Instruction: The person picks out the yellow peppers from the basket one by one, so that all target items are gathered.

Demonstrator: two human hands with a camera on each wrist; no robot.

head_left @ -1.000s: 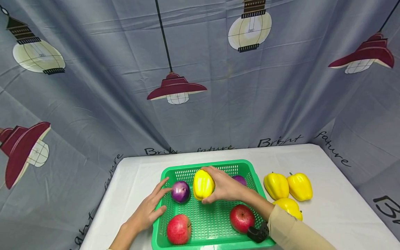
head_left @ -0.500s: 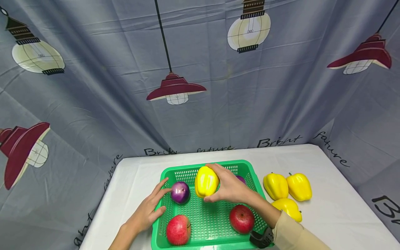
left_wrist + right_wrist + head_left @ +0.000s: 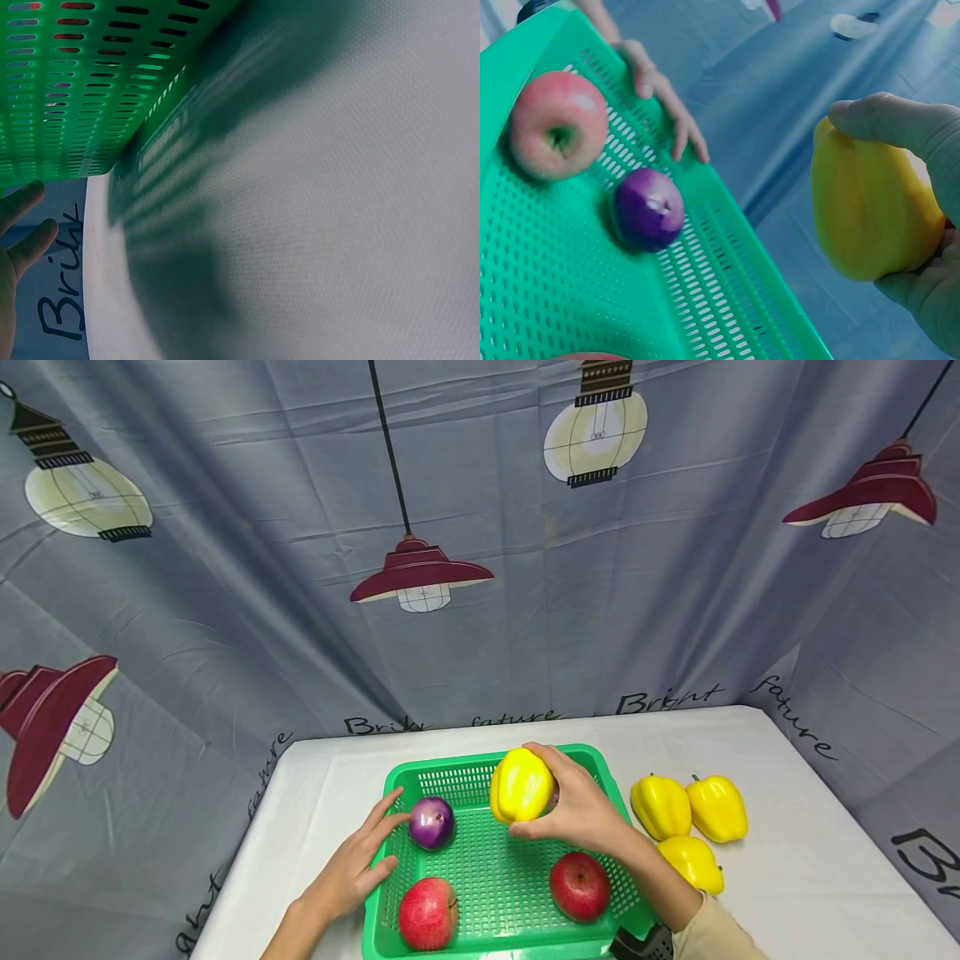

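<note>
A yellow bell pepper [image 3: 522, 785] is held in the air over the back right part of the green basket [image 3: 501, 945] by my right hand [image 3: 581, 806], thumb and fingers on opposite sides. The right wrist view shows the same pepper [image 3: 874, 202] between thumb and fingers. My left hand [image 3: 358, 860] rests at the basket's left rim with fingers spread and fairly straight. Inside the basket are a round purple onion-like thing [image 3: 431, 822] near those fingertips, a red apple [image 3: 428, 913] at front left and another red apple [image 3: 581, 886] at front right. A second purple thing is mostly hidden behind my right hand.
Right of the basket, three more yellow bell peppers [image 3: 662, 807] sit close together on the white tabletop [image 3: 810, 877]. A grey curtain [image 3: 480, 660] with printed lamps hangs behind the table. A black device [image 3: 641, 945] is worn on the right wrist.
My right hand has moved the yellow bell pepper to the right and a little up or back, covering more of the second purple thing. My left hand has stayed in place.
</note>
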